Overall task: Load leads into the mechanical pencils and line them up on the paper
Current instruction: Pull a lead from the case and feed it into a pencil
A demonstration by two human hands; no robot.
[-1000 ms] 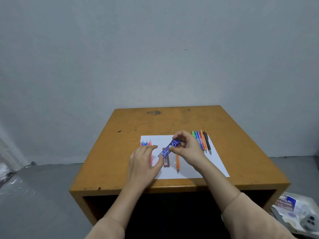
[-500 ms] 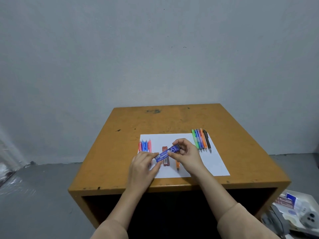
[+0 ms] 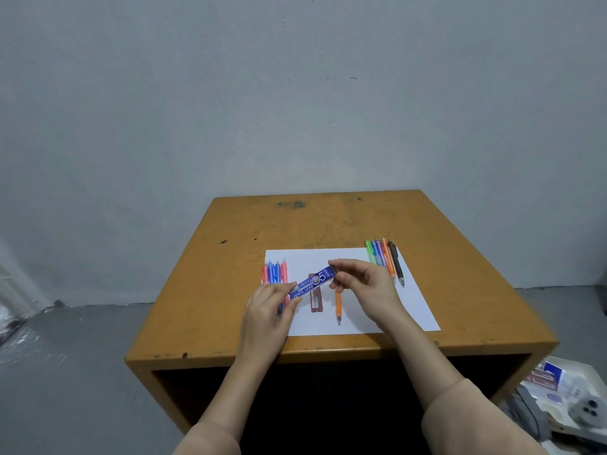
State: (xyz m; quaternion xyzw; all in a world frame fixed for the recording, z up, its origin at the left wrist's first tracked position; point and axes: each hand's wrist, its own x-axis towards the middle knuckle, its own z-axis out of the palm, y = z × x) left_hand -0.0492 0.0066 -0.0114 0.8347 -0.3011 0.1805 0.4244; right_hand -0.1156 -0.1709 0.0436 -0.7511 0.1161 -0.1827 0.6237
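A blue pencil-lead case (image 3: 312,284) hangs tilted above the white paper (image 3: 414,303). My left hand (image 3: 271,310) pinches its lower end and my right hand (image 3: 368,287) pinches its upper cap end. Under it a dark red lead case (image 3: 316,302) lies on the paper, with a single orange mechanical pencil (image 3: 338,305) beside it. A row of red, blue and pink pencils (image 3: 274,272) lies at the paper's left edge, partly hidden by my left hand. A second row of green, blue, orange and black pencils (image 3: 384,257) lies at the paper's right far corner.
Everything sits on an orange wooden table (image 3: 230,284) against a grey wall. On the floor at the lower right stands a white tray (image 3: 571,392) with boxes and a grey tape dispenser.
My left hand has closed on the lower end of the blue lead case, which has dropped from steep to a flatter tilt. Both hands have drawn slightly toward me.
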